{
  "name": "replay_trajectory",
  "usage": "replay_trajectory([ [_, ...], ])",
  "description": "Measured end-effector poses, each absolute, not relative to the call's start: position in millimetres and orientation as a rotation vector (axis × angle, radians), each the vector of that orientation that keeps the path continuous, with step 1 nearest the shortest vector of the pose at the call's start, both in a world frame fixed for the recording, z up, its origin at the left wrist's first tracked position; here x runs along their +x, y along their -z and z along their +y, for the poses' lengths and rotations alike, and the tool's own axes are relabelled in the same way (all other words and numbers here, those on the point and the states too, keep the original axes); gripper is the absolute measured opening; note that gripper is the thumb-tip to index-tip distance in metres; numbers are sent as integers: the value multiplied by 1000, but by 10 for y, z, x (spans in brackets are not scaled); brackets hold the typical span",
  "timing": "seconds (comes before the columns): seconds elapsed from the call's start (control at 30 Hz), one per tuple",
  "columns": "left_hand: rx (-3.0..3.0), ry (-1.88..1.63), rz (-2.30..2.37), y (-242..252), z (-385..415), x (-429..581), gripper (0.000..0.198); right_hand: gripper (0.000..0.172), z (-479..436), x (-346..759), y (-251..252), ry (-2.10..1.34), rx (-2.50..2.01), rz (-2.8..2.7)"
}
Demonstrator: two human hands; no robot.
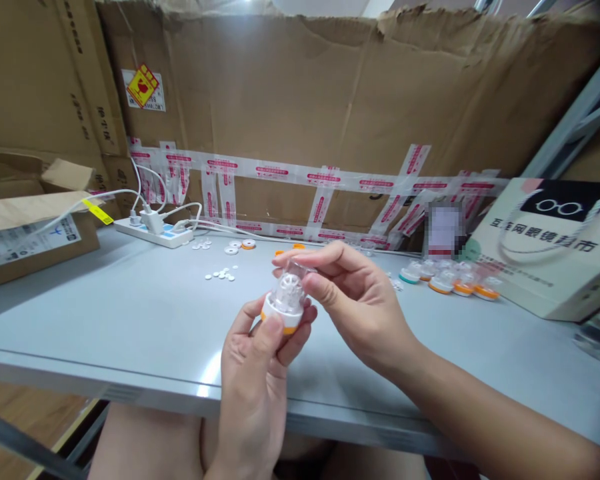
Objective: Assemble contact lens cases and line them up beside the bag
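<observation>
My left hand is closed around a small round device with a white-and-orange base, held upright above the table. A clear, see-through part with a white wheel-like piece inside rises from the base. My right hand has thumb and fingers closed on a clear plastic cover at the top of the device. Whether the cover is seated or only resting there, I cannot tell. Behind my fingers, small orange rings are partly hidden.
Small white discs and white rings lie left of centre on the grey table. Several similar devices stand at right, beside a paper bag. A power strip, a cardboard box and a cardboard wall stand behind.
</observation>
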State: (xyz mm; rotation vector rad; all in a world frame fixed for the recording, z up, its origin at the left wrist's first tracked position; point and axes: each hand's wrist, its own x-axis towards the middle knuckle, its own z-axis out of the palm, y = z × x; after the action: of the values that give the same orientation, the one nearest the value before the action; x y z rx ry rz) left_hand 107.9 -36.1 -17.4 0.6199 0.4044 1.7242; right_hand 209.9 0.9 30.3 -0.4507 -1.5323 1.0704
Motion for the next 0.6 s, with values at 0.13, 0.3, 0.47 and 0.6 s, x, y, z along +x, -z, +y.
replay_trajectory([
  [0.13,631,-1729,379,184,-366,1071,14,5,17,2116,-307,-1063,-419,-1551],
  [0.3,647,-1714,360,174,-378,1072,13,2,3,2116,-319,-1039,-425,-1558],
  [0.47,655,-1720,359,167,-379,1075,12,2,-16,2120,-336,-1013,-434,-1589],
  [0.6,666,-1739,354,168,-377,1081,11,3,-17,2125,-338,-1000,-439,-1624],
])
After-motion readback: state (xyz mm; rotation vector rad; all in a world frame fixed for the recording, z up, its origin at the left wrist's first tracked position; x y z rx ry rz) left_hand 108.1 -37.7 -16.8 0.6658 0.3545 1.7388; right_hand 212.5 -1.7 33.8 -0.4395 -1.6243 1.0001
